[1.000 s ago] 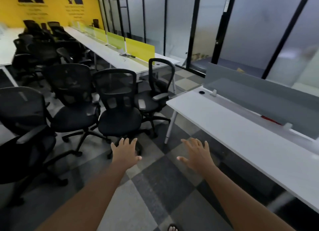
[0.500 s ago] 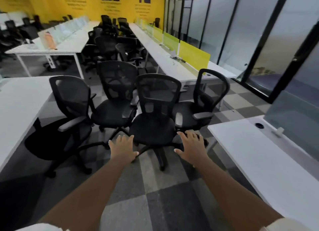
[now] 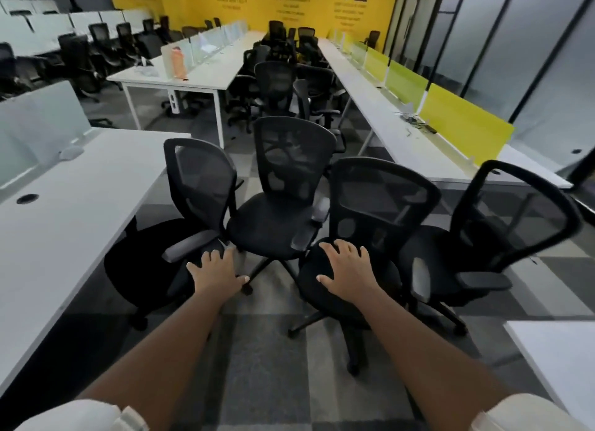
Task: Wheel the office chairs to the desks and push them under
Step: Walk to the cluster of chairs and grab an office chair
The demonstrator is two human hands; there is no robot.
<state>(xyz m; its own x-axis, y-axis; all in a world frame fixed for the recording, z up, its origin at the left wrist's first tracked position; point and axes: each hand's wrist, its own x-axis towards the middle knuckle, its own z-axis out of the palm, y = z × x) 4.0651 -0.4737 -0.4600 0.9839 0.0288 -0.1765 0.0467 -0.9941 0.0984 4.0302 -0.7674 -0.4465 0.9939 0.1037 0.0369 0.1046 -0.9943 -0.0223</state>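
Our left hand (image 3: 218,271) and right hand (image 3: 346,268) reach flat, fingers spread, over crowded chairs (image 3: 370,237) between desk edges (image 3: 106,211).

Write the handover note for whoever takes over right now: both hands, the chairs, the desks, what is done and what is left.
Left hand: open, fingers spread, over the left chair near its armrest; contact unclear.
Right hand: open, over the seat of the near chair; contact unclear.
Four chairs stand clustered in the aisle, including the middle chair and the right chair.
The left chair is beside the left desk; the long desk lies beyond the cluster on the right.
Done: none of these four is pushed under a desk.
Left: wheel each one to a desk and push it under.
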